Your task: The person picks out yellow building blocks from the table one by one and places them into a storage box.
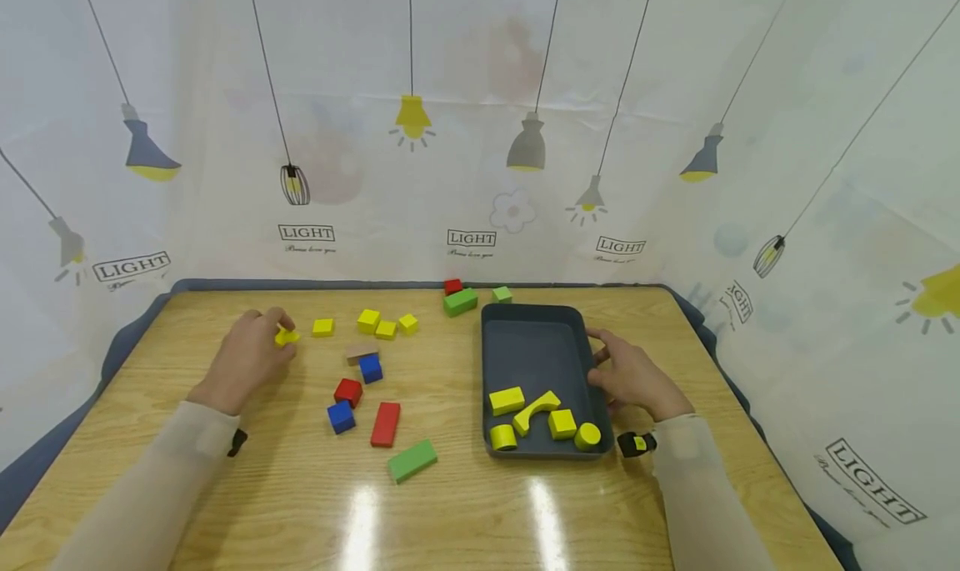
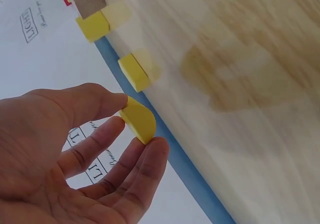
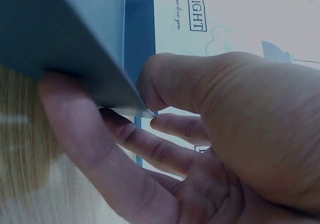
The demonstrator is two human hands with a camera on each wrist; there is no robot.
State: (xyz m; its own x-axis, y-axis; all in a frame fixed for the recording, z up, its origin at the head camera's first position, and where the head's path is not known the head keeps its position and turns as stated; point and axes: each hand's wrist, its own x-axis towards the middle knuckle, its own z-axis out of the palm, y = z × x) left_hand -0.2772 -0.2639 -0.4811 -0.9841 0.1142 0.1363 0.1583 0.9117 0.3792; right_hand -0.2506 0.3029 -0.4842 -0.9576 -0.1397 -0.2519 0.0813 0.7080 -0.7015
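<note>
At the left of the table, my left hand (image 1: 251, 354) pinches a small yellow half-round block (image 2: 139, 120) between thumb and fingertips. My right hand (image 1: 633, 375) grips the right side of a dark grey tray (image 1: 532, 314); its thumb (image 3: 172, 81) lies at the rim and a finger (image 3: 90, 139) reaches along the outer wall. Inside the tray's near end lie several yellow blocks, among them an arch (image 1: 536, 411), a cylinder (image 1: 503, 438) and a cube (image 1: 562, 425). Several loose yellow blocks (image 1: 368, 321) stand to the right of my left hand.
Between hand and tray lie blue blocks (image 1: 341, 418), red blocks (image 1: 386, 424), a plain wooden block (image 1: 362, 353) and a green block (image 1: 412, 461). Behind the tray's far left corner are another green block (image 1: 461, 303) and a small red one (image 1: 453, 287). A printed curtain (image 1: 465, 179) encloses the table.
</note>
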